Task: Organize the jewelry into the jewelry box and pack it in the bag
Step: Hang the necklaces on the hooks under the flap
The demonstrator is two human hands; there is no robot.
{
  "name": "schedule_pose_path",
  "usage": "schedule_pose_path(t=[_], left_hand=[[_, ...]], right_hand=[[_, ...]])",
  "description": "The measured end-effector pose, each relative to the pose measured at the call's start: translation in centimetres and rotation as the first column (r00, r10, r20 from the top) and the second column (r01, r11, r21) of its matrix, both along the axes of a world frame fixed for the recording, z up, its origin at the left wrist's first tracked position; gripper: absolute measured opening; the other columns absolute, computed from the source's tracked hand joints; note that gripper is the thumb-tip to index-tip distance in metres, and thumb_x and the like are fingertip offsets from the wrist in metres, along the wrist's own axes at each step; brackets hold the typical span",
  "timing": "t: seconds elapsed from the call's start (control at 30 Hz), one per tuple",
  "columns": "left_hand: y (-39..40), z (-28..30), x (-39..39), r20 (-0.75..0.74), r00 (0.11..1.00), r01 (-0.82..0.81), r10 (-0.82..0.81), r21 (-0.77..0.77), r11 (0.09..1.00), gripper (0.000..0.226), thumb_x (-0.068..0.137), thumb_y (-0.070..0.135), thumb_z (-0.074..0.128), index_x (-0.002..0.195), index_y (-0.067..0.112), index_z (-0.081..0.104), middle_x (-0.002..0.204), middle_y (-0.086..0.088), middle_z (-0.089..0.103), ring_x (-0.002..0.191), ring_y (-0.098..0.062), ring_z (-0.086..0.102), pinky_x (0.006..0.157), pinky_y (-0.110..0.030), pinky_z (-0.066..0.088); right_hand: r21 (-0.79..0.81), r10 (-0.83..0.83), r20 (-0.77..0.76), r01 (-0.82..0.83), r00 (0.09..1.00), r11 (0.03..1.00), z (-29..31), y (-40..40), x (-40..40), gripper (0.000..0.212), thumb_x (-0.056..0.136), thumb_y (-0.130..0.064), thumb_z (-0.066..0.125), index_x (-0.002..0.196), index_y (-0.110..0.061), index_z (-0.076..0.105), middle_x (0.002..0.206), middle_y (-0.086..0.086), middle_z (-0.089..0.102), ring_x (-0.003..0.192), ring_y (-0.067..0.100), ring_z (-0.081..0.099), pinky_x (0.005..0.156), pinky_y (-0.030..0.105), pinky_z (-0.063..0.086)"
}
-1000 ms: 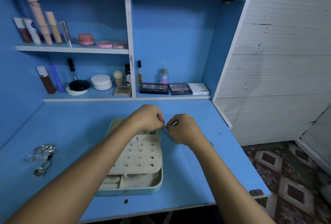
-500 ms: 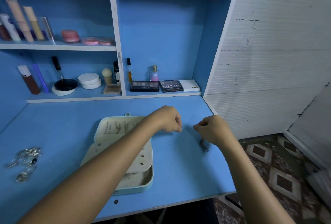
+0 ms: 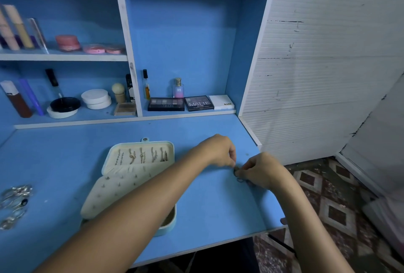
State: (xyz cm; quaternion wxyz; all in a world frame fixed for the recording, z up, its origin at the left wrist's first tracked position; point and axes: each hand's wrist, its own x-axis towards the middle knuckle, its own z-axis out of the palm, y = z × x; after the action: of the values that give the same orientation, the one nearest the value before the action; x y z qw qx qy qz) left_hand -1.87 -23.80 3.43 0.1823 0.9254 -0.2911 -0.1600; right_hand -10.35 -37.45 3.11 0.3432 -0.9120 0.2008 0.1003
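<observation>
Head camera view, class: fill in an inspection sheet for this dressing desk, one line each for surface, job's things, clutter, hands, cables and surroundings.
Surface: blue desk, scuffed.
Job's things: open jewelry box, chains hung in its lid, stud panel folded out; loose silver jewelry at the desk's left edge; small dark piece right of the box.
Clutter: eyeshadow palettes, perfume bottle, pink jars, white compacts on shelves.
Hands: left hand and right hand both pinch the dark piece.
Cables: nothing seen.
Surroundings: white slatted wall, patterned floor.
</observation>
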Motion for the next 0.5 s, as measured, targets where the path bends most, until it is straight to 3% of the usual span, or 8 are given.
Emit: schedule_pose_path(t=[0.17, 0.5], left_hand=[[-0.61, -0.34, -0.18, -0.027, 1.000, 0.008, -0.008, 0.006, 1.000, 0.017, 0.082, 0.030, 0.077, 0.098, 0.030, 0.071, 0.108, 0.002, 0.064, 0.096, -0.017, 0.061, 0.088, -0.036, 0.055], [-0.31, -0.23, 0.05, -0.043, 0.999, 0.033, -0.033, 0.005, 0.999, 0.022, 0.080, 0.022, 0.079, 0.099, 0.032, 0.075, 0.095, 0.006, 0.064, 0.091, -0.014, 0.062, 0.087, -0.034, 0.055]], right_hand=[[0.029, -0.018, -0.001, 0.018, 1.000, 0.999, 0.07, -0.36, -0.40, 0.010, 0.079, -0.023, 0.080, 0.076, -0.014, 0.076, 0.062, 0.000, 0.069, 0.051, 0.010, 0.055, 0.053, 0.021, 0.044], [0.184, -0.105, 0.023, 0.099, 0.994, 0.978, -0.70, -0.96, -0.53, 0.004, 0.088, -0.006, 0.070, 0.084, -0.007, 0.070, 0.062, 0.011, 0.067, 0.049, 0.021, 0.060, 0.054, 0.028, 0.057]])
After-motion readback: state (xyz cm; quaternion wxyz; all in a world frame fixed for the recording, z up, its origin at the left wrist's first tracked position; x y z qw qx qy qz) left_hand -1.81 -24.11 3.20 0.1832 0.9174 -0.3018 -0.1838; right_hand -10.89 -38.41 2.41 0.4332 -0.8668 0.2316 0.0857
